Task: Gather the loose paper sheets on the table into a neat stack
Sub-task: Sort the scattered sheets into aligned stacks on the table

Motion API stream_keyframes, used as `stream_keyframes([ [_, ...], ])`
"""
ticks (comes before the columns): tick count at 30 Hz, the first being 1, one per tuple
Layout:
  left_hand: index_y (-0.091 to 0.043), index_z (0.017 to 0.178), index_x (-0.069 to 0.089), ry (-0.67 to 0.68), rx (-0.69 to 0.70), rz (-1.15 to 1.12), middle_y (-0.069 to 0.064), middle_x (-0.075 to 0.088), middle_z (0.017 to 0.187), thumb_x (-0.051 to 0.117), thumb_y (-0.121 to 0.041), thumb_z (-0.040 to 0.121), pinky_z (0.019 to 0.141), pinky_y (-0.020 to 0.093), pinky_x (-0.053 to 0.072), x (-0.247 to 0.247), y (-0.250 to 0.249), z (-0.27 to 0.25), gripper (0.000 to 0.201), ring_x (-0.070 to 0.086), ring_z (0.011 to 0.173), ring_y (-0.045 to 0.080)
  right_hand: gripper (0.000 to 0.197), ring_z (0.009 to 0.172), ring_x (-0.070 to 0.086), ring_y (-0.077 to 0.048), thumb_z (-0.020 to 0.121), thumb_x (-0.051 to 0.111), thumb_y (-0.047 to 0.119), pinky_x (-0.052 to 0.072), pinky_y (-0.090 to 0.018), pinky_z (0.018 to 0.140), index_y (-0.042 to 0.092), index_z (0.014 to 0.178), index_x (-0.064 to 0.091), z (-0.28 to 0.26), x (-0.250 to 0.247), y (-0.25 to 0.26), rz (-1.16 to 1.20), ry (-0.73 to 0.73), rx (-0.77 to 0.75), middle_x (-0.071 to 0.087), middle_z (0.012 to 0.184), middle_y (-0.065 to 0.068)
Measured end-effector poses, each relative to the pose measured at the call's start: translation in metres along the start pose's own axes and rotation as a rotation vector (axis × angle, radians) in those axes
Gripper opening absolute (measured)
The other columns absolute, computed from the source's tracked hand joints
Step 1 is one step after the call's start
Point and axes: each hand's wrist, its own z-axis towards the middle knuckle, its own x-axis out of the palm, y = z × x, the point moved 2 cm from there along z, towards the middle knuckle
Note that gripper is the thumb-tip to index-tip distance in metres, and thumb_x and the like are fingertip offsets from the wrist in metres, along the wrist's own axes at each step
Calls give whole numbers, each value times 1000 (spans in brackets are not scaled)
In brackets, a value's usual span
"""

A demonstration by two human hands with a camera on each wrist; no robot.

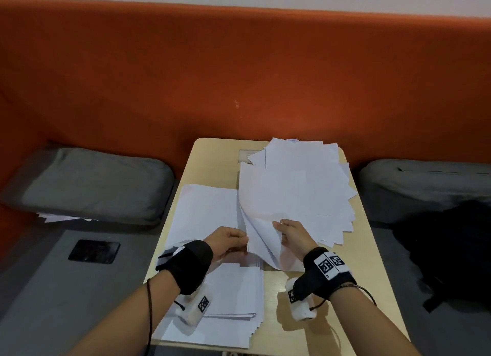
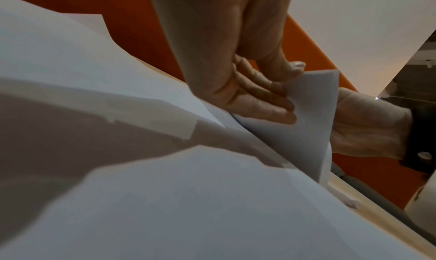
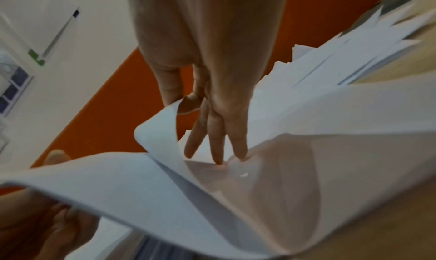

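fingers of both hands pinch one curled sheet [image 1: 261,238] at its near edge: the left hand [image 1: 228,242] grips the left corner between thumb and curled fingers, and the right hand [image 1: 292,234] nips the edge between thumb and forefinger while its other fingers [image 3: 218,148] reach straight down onto the paper below. the sheet bows upward between the two grips, its far end resting on the fanned loose pile [image 1: 300,185] covering the right half of the table [image 1: 326,289]. the squared stack [image 1: 212,222] lies directly under the left hand, so the sheet probably needs to travel leftward, long axis pointing away from the person. a grey cushion [image 1: 90,183] sits left of the table.
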Motion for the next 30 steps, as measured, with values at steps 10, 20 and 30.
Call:
stream_keyframes([
  [10,-2,86,63,94,4,28,8,68,76,56,9,85,71,20,56,4,-14,13,14,68,68,13,44,69,41,-15,74,64,59,33,-26,74,21,71,42,-16,4,14,-165,102,-9,36,71,-4],
  [20,-11,61,56,83,45,134,6,55,66,62,-1,84,71,23,51,7,-24,26,27,55,63,15,62,105,51,-18,80,71,38,37,-34,103,13,130,44,-27,1,21,-608,255,-40,49,122,3],
  [30,-14,60,40,26,36,184,4,44,63,61,-1,86,57,20,44,-8,-35,31,35,46,58,15,20,57,60,-8,98,48,15,55,-31,68,9,82,59,-18,-14,34,-183,81,-51,56,66,-4],
])
